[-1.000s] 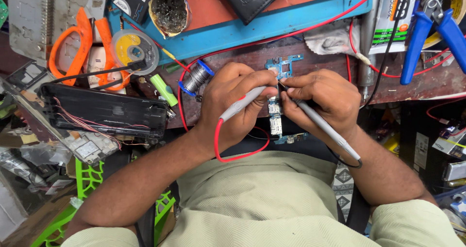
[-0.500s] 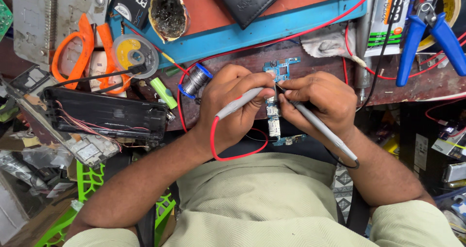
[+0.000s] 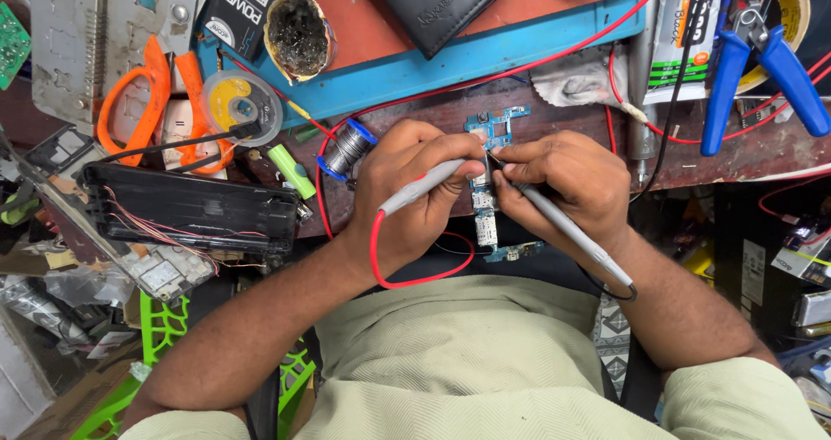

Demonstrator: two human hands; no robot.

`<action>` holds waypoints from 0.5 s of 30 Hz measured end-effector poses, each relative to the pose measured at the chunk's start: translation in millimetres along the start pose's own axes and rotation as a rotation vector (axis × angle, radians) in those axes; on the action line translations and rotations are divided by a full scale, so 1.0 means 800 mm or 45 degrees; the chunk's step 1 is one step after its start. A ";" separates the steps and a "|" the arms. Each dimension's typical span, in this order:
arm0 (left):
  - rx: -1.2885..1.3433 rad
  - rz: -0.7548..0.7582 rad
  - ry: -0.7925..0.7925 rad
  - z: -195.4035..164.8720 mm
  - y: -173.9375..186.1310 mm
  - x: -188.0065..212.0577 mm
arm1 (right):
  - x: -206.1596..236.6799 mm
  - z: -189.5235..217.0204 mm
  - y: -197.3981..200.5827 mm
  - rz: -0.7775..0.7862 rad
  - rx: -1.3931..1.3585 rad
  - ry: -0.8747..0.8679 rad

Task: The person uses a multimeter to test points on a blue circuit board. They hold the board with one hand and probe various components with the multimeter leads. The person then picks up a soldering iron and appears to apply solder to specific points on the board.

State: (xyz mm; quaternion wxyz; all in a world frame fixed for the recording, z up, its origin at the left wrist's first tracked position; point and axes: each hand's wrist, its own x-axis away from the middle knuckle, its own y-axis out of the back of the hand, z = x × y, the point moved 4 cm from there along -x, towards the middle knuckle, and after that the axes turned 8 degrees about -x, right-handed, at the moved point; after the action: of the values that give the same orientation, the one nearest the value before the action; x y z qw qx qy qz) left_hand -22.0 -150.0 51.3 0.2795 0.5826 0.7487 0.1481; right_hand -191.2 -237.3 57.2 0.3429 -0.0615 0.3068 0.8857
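A narrow blue circuit board (image 3: 486,206) lies on the brown bench between my hands. My left hand (image 3: 411,185) grips a grey test probe (image 3: 424,186) with a red wire looping below it. A second grey probe (image 3: 571,232), trailing a black wire, is held like a pen by my right hand (image 3: 563,180). Both probe tips meet at the upper part of the board, near my fingertips. The exact contact points are hidden by my fingers.
A solder spool (image 3: 346,150) and a green cell (image 3: 292,171) lie left of my hands. Further left sit a black open device (image 3: 190,211), orange scissors (image 3: 130,102) and a tape roll (image 3: 235,102). Blue pliers (image 3: 762,55) lie top right; a blue mat (image 3: 485,51) and black wallet (image 3: 441,3) lie behind.
My hands and the probes stay at the same spot on the board. The view has drifted slightly; nothing was picked up or let go.
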 end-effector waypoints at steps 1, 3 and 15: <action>0.000 0.001 0.000 0.000 0.000 0.000 | 0.000 0.000 0.000 0.002 -0.002 -0.003; -0.001 -0.007 -0.001 0.000 0.000 0.000 | 0.000 0.000 0.000 0.007 -0.008 -0.007; -0.028 -0.019 -0.024 -0.002 0.001 -0.002 | -0.001 0.003 -0.001 -0.018 0.006 -0.020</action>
State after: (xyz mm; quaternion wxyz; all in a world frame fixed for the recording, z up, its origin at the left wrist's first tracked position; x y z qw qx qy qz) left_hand -22.1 -150.9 52.9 0.2942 0.5753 0.7486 0.1486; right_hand -189.6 -235.6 58.9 0.3517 -0.0559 0.3058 0.8830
